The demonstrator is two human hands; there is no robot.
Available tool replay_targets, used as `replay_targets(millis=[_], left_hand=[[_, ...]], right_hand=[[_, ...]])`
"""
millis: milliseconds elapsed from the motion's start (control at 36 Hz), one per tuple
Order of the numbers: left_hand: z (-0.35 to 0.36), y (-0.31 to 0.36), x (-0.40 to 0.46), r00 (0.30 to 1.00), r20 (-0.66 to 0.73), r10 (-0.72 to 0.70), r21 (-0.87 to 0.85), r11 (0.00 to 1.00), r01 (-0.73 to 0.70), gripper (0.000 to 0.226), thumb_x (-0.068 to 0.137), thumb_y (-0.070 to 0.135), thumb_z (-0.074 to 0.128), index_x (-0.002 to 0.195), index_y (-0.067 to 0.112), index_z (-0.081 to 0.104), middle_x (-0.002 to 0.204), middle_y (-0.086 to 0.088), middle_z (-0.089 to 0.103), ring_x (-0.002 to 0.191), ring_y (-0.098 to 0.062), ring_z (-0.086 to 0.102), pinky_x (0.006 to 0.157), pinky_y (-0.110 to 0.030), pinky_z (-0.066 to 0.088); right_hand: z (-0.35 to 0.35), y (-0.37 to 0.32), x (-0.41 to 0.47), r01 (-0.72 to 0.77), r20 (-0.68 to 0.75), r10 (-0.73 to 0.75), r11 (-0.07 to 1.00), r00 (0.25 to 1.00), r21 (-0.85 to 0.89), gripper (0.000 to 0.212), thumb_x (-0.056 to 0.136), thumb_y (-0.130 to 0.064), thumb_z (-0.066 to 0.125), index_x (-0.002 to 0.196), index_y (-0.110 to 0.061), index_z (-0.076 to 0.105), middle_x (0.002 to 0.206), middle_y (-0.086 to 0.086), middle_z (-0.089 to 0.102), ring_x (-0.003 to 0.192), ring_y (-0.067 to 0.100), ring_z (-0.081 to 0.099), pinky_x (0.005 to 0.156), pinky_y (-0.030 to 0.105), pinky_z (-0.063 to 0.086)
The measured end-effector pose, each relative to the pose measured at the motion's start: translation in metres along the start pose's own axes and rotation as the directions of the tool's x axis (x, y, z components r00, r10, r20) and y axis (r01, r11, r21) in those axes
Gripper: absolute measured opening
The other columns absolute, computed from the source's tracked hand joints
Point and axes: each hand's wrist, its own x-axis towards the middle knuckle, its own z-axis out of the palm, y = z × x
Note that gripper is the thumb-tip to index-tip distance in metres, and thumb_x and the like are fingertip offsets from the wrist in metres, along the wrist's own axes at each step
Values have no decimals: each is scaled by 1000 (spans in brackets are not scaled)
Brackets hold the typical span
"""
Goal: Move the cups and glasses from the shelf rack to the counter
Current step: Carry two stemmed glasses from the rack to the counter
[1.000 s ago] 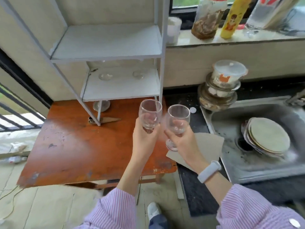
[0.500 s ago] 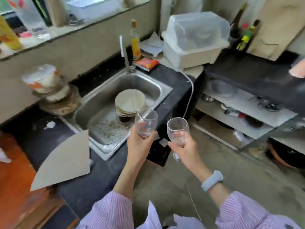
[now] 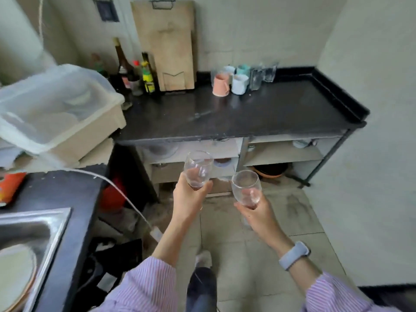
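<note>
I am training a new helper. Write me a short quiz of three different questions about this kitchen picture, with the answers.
1. True or false: the left hand grips a wine glass.
2. Multiple choice: where do the mugs stand? A) in the sink B) at the back of the black counter C) on the floor
3. Fill in: a pale ____ is worn on the wrist of the right hand, which holds the second wine glass.

Key: 1 true; 2 B; 3 watch band
</note>
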Motion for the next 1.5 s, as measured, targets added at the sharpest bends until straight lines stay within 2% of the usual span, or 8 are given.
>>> replay_targets(millis=[139, 222, 361, 528, 694, 972, 1194, 1500], left_hand=[[50, 6, 91, 996, 90, 26, -12, 1000, -25, 29, 72, 28, 72, 95, 29, 54, 86, 9, 63, 78, -7, 61, 66, -19, 43], [72, 8, 149, 989, 150, -13, -52, 998, 21, 29, 71, 31, 73, 92, 26, 53, 80, 3, 62, 69, -13, 59, 63, -25, 44], [90, 17, 237, 989, 148, -29, -51, 998, 37, 31, 72, 24, 74, 95, 21, 55, 80, 10, 63, 67, 3, 59, 57, -6, 43], [119, 20, 323, 979, 179, -98, -29, 994, 105, 34, 72, 19, 76, 99, 22, 54, 86, 4, 63, 76, -11, 60, 65, -18, 46], [163, 7, 402, 967, 166, -192, -35, 979, 200, 38, 71, 17, 77, 101, 21, 54, 89, 6, 61, 80, -12, 59, 67, -21, 45], [230, -24, 525, 961, 56, -269, -8, 963, 270, 47, 70, 19, 78, 107, 18, 50, 96, 3, 62, 89, -16, 60, 78, -30, 49], [258, -38, 594, 957, -25, -288, -45, 957, 287, 52, 70, 21, 78, 109, 29, 45, 95, 15, 56, 82, -5, 59, 51, -3, 44], [281, -52, 640, 970, -35, -240, -102, 967, 235, 56, 73, 18, 77, 117, 27, 43, 110, 9, 54, 93, -8, 58, 59, -2, 46]], right_hand=[[-19, -2, 89, 33, -102, -33, 999, 994, 4, 25, 76, -9, 69, 73, -27, 53, 47, -24, 57, 42, -7, 49, 43, 5, 34], [-19, -10, 147, 31, -118, -28, 999, 993, 19, 21, 77, -8, 69, 81, -24, 56, 51, -23, 60, 45, -7, 52, 45, 5, 36], [-18, -27, 243, 22, -129, -17, 999, 991, 40, 18, 76, -12, 70, 83, -22, 57, 57, -21, 62, 55, -9, 55, 53, 5, 40], [-23, -29, 335, -9, -84, 11, 1000, 996, 23, 23, 76, -19, 70, 80, -21, 48, 46, -17, 49, 43, 0, 42, 46, 16, 35], [-30, -20, 427, -37, -91, 33, 998, 995, -40, 32, 74, -27, 73, 100, -22, 55, 89, -5, 66, 82, 9, 62, 70, 21, 45], [-21, 5, 588, -65, -17, 64, 995, 998, -70, 32, 74, -25, 74, 99, -21, 53, 82, -5, 65, 70, 3, 62, 57, 5, 43], [3, 23, 678, -73, 54, 80, 990, 995, -124, 48, 73, -35, 73, 113, -28, 48, 94, -22, 56, 84, -1, 59, 61, -1, 41], [16, 25, 731, -47, 21, 50, 993, 999, -106, 57, 76, -29, 72, 125, -17, 45, 107, -11, 56, 92, 3, 56, 71, -7, 38]])
